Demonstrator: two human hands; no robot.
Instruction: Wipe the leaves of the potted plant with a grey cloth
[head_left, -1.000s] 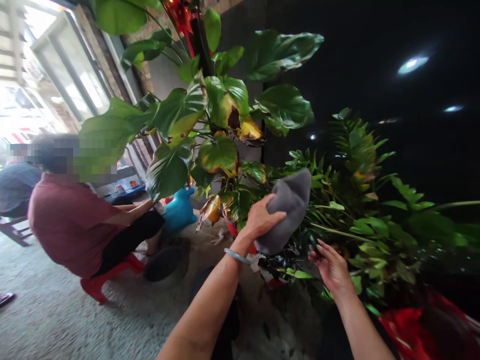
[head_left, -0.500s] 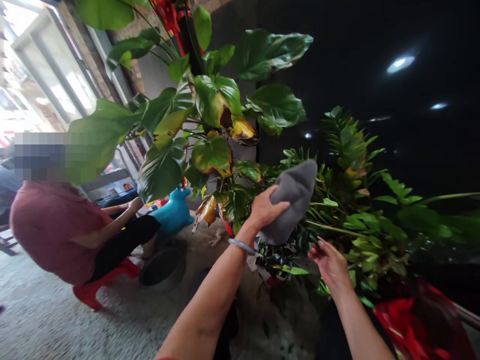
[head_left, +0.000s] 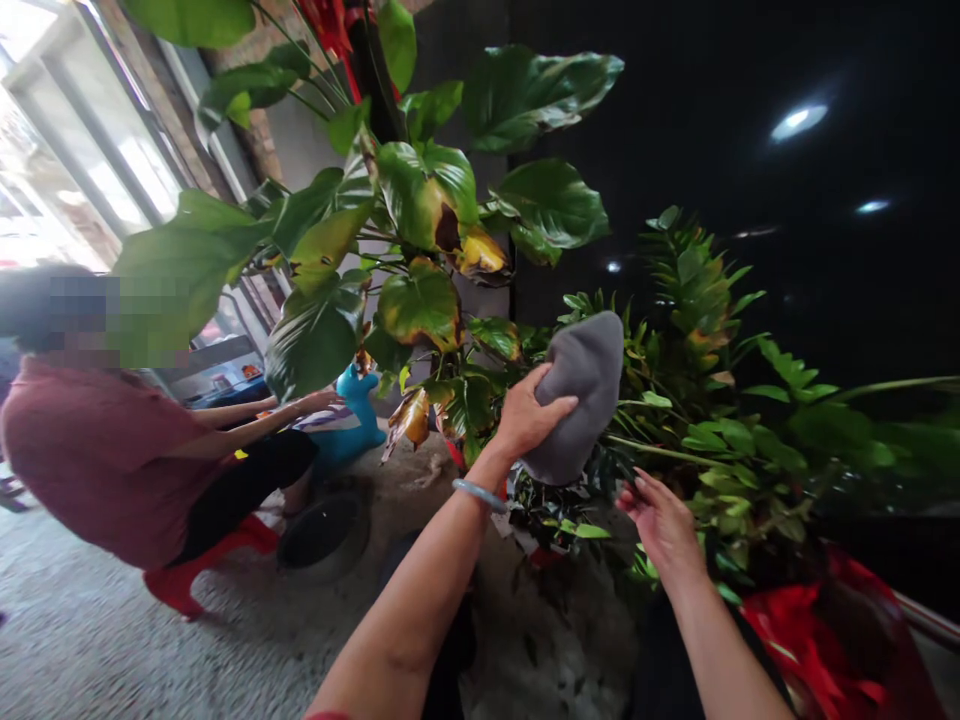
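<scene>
My left hand (head_left: 527, 417) grips a grey cloth (head_left: 579, 388) and holds it up against the foliage of a low leafy plant (head_left: 697, 400). A pale bangle (head_left: 480, 494) sits on that wrist. My right hand (head_left: 660, 520) is lower and to the right, fingers curled loosely at dark leaves and stems near the plant's base; whether it holds a leaf is unclear. A tall plant with big green and yellowing leaves (head_left: 420, 240) rises just left of the cloth.
A person in a maroon shirt (head_left: 105, 460) sits on a red stool (head_left: 187, 580) at the left, arms reaching toward a blue toy (head_left: 352, 420). A dark round basin (head_left: 322, 530) lies on the speckled floor. Red wrapping (head_left: 825, 640) is at the lower right.
The view has shifted slightly. My left hand with the cloth rose a little against the leaves. The seated person stretched both arms out toward the blue toy.
</scene>
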